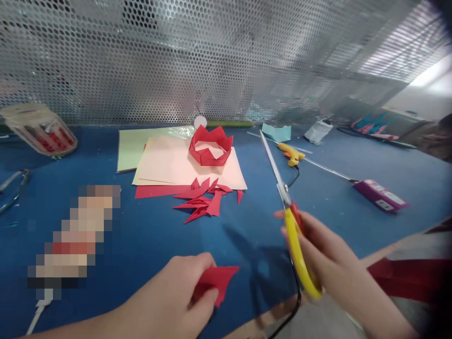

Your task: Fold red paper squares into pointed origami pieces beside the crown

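Observation:
Pinched between the thumb and fingers of my left hand (190,289) is a piece of folded red paper (221,280), low over the blue table. My right hand (325,252) grips a pair of scissors (299,252) with yellow and red handles, its long blades pointing up and away. Whether the blades are fully closed is hard to make out, but they look together. Several folded red paper pieces (201,202) lie in a loose pile beyond my hands. Behind them a red paper ring with pointed edges (211,157) rests on pale paper sheets (162,165).
A yellow glue gun (292,153) lies at the right, near a purple box (380,195). A clear jar (45,132) with red bits lies tilted at the left. A blurred-out device (74,235) with a white cable is near the left front. Perforated metal (212,61) borders the back.

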A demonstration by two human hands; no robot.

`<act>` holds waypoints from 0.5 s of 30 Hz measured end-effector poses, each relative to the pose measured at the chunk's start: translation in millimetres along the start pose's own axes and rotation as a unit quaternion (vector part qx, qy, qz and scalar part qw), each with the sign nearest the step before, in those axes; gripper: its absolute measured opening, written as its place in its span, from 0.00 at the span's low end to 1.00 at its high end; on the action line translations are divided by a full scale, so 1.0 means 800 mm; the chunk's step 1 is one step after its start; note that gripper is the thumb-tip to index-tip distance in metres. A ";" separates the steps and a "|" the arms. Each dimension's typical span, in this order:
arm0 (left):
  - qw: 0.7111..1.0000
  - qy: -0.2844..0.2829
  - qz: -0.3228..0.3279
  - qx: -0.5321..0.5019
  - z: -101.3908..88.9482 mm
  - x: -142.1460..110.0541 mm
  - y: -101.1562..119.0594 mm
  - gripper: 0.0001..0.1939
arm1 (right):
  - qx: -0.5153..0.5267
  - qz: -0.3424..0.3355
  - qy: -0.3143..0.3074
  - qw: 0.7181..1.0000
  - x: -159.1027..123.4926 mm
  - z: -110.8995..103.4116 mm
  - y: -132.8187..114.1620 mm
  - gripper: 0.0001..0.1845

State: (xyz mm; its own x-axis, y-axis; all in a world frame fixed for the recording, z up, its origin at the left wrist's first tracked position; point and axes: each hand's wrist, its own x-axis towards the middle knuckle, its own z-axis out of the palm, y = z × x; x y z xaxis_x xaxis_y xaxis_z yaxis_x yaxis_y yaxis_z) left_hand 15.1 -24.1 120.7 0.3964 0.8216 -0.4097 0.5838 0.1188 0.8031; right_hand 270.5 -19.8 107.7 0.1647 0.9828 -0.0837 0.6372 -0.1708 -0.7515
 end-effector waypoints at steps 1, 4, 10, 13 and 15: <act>0.999 -0.012 0.004 0.037 -0.001 -0.001 -0.001 0.07 | -0.110 -0.032 0.058 0.992 0.022 -0.008 0.004 0.21; 0.993 -0.014 -0.006 0.119 -0.005 0.000 -0.003 0.12 | -0.183 -0.032 0.096 0.978 0.086 -0.020 0.017 0.14; 0.976 0.016 -0.064 0.206 -0.019 0.014 -0.004 0.32 | -0.247 -0.071 0.087 0.962 0.184 -0.018 0.019 0.15; 0.972 0.035 -0.061 0.223 -0.027 0.023 -0.009 0.32 | -0.250 -0.149 0.094 0.952 0.196 -0.009 0.000 0.15; 0.971 0.057 -0.034 0.230 -0.030 0.028 -0.011 0.24 | -0.243 -0.230 0.071 0.940 0.187 0.003 -0.016 0.13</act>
State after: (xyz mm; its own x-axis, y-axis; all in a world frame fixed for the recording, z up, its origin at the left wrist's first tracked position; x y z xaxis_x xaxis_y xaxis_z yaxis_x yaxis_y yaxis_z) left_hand 1.5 6.7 114.8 0.2809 0.8798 -0.3835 0.8712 -0.0660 0.4865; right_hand 285.1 129.7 102.7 -0.1342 0.9471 0.2915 0.9284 0.2231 -0.2972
